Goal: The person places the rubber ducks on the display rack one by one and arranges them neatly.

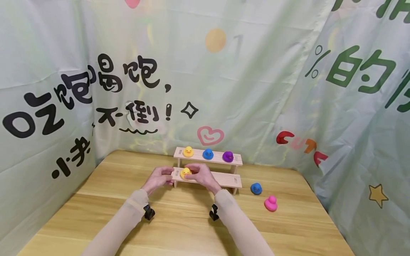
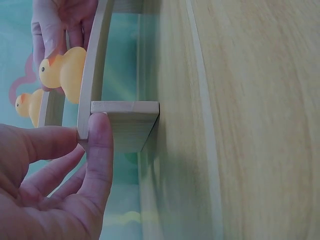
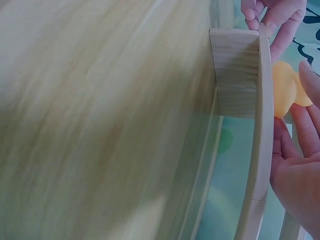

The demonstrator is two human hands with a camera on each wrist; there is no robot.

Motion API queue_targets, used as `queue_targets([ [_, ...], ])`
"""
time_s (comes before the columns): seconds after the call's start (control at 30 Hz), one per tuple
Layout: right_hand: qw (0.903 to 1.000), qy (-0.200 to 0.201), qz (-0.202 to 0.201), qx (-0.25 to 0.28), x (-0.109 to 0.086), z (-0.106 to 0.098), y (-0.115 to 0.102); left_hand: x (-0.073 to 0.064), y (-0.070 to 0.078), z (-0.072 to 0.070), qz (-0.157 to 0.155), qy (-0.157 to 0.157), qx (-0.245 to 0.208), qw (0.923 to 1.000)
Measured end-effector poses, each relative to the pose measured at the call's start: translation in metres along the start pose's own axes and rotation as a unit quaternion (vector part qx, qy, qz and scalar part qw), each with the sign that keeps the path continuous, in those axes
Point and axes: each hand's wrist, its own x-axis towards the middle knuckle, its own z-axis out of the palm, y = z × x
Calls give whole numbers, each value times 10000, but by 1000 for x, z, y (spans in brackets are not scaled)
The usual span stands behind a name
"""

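Note:
A two-tier wooden stand stands on the table. On the left part of its lower tier sits a yellow rubber duck, facing me. My right hand holds this duck from the right, thumb and fingers about it; the right wrist view shows the duck against the board. With thumb and fingers, my left hand pinches the lower tier's left end, beside the supporting leg. The upper tier carries another yellow duck, a blue duck and a purple duck.
Right of the stand, a second blue duck and a pink duck sit on the wooden table. Printed fabric curtains enclose the table at the back and both sides.

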Motion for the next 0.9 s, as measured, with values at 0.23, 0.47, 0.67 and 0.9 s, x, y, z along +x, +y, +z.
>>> queue_targets([
  [0.23,10000,17,-28,-34,1,0,2,2,1,0,16,30,-4,10000],
  [0.47,9999,-109,-49,-31,-6,1,-10,0,1,0,-41,26,-8,10000],
  [0.67,9997,-89,-176,-139,-19,1,-29,0,1,0,-9,24,-2,10000],
  [0.9,9998,-28,-170,-70,-20,3,-30,0,0,-1,11,-1,105,9999],
])
